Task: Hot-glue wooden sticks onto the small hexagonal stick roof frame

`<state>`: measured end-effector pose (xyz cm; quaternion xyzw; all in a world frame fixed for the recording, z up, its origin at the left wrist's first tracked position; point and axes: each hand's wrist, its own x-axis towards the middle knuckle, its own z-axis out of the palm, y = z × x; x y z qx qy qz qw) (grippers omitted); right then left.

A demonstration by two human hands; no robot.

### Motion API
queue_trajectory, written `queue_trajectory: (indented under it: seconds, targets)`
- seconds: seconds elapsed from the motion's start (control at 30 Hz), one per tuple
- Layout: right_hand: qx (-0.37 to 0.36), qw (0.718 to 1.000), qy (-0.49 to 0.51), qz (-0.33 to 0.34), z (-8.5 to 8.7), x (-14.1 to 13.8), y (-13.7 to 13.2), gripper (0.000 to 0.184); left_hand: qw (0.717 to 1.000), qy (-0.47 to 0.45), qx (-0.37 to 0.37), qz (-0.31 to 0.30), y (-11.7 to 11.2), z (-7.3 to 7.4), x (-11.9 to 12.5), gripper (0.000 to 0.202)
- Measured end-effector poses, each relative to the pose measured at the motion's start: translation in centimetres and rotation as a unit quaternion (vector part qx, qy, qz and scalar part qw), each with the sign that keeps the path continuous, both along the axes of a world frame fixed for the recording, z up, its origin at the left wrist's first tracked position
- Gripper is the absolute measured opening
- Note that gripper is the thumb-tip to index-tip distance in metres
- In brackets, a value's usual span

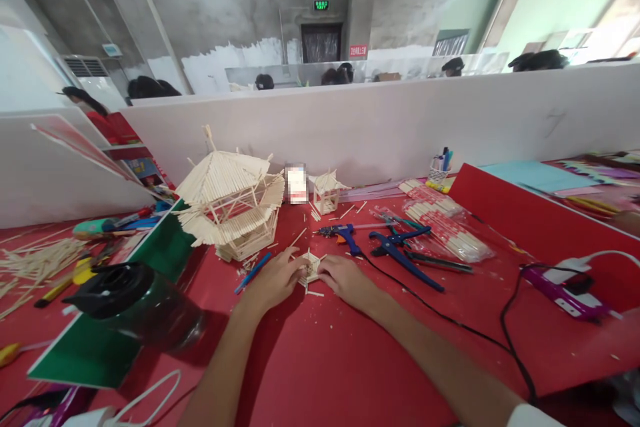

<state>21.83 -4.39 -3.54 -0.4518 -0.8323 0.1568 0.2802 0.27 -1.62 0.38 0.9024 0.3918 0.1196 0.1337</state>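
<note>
Both my hands rest on the red table and pinch a small stick assembly between them. My left hand holds its left side with fingers curled. My right hand grips its right side, fingers closed. Behind my left hand stands a large pavilion model of wooden sticks. A smaller stick model stands further back. A blue pen lies just left of my left hand.
A blue glue gun and blue pliers lie behind my right hand, with a black cable running right. A bag of sticks is beyond. A dark jar stands left. A purple glue gun lies right.
</note>
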Motion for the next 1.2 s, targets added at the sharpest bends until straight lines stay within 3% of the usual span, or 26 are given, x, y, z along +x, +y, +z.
queue_trajectory:
  seconds: [0.27, 0.4, 0.5, 0.63, 0.77, 1.03, 1.2]
  targets:
    - [0.056, 0.997, 0.04, -0.034, 0.4, 0.0, 0.1, 0.012, 0.999, 0.009, 0.038, -0.038, -0.7, 0.4, 2.1, 0.028]
    - [0.072, 0.995, 0.048, -0.045, 0.6, 0.1, 0.5, 0.011, 0.998, 0.025, 0.059, 0.014, -0.6, 0.3, 2.6, 0.027]
    - [0.078, 0.991, 0.027, -0.102, 1.0, 1.2, 1.2, 0.011, 0.996, 0.033, 0.054, 0.068, -0.3, 0.3, 2.0, 0.023]
    - [0.009, 0.968, -0.074, -0.238, 1.3, 3.7, 2.0, 0.023, 0.993, 0.046, 0.048, 0.096, 0.3, 0.2, 1.2, 0.021]
    - [-0.054, 0.958, -0.116, -0.255, 1.0, 4.9, 2.3, 0.028, 0.993, 0.056, 0.034, 0.102, 0.4, 0.0, 1.4, 0.019]
    - [-0.071, 0.974, -0.037, -0.214, 0.5, 4.2, 2.8, 0.014, 0.995, 0.06, -0.005, 0.076, 0.2, -0.3, 1.8, 0.017]
    - [-0.069, 0.961, 0.096, -0.248, -0.1, 4.4, 3.5, 0.014, 0.997, 0.044, -0.008, 0.067, 0.4, -0.3, 1.7, 0.024]
